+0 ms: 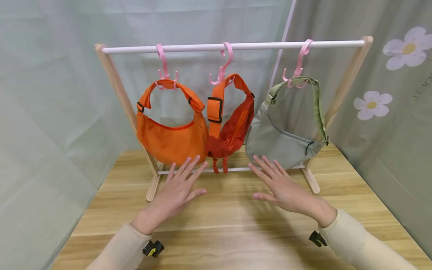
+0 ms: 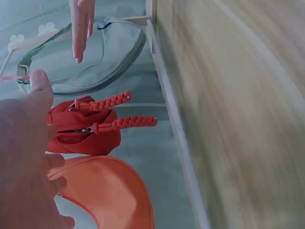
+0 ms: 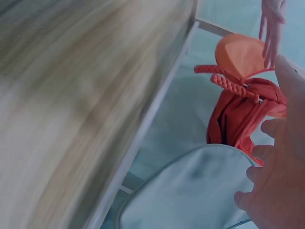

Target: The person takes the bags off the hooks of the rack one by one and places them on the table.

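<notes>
Three bags hang by their straps from pink hooks on a rack. An orange shoulder bag [image 1: 172,144] is on the left, a red bag [image 1: 236,123] with an orange strap and braided zipper pulls is turned sideways in the middle, and a grey-green bag [image 1: 280,144] is on the right. My left hand [image 1: 180,187] is spread in front of the orange bag's lower edge, fingers straight, holding nothing. Before the grey-green bag my right hand [image 1: 281,187] is likewise spread and holds nothing. Whether any fingertip touches a bag cannot be told.
The rack has a white top bar [image 1: 256,46], wooden legs [image 1: 347,82] and a low white bar [image 1: 237,169]. Pink hooks [image 1: 227,60] hang along the top. It stands on a wood-grain table [image 1: 222,232]; curtains [image 1: 50,112] surround it at the back and sides.
</notes>
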Action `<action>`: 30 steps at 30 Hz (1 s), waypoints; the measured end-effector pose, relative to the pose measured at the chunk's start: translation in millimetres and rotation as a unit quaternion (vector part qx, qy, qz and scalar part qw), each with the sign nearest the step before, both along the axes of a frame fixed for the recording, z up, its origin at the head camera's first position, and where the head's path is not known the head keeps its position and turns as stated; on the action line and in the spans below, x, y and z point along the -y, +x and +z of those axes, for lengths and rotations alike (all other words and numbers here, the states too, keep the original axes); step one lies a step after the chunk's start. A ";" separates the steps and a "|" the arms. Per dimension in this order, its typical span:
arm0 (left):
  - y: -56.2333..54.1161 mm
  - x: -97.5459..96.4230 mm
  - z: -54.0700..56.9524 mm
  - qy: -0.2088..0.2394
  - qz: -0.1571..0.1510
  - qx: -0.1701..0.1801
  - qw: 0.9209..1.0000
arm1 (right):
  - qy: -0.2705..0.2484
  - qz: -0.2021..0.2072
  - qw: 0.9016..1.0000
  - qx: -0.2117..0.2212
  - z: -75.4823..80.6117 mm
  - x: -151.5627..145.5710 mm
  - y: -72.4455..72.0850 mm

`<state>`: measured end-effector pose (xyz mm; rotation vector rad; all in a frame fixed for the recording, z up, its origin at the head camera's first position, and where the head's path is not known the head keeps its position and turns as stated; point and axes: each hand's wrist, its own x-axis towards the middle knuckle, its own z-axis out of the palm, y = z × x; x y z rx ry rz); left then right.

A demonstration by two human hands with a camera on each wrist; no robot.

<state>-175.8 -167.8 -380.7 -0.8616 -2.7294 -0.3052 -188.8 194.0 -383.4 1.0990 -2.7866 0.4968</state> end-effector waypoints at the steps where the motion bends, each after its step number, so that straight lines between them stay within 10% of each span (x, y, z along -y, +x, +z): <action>1: -0.4 0.0 1.0 0.000 0.001 -0.002 1.000 | -0.002 0.001 1.000 0.000 1.8 -0.3 -0.4; 13: -10.5 1.1 24.6 0.040 -0.002 -0.040 0.998 | -0.046 0.029 0.998 -0.017 27.4 0.7 -9.2; 30: -37.8 11.6 95.7 0.100 -0.018 -0.117 0.988 | -0.090 0.039 0.995 -0.005 74.3 9.6 -22.5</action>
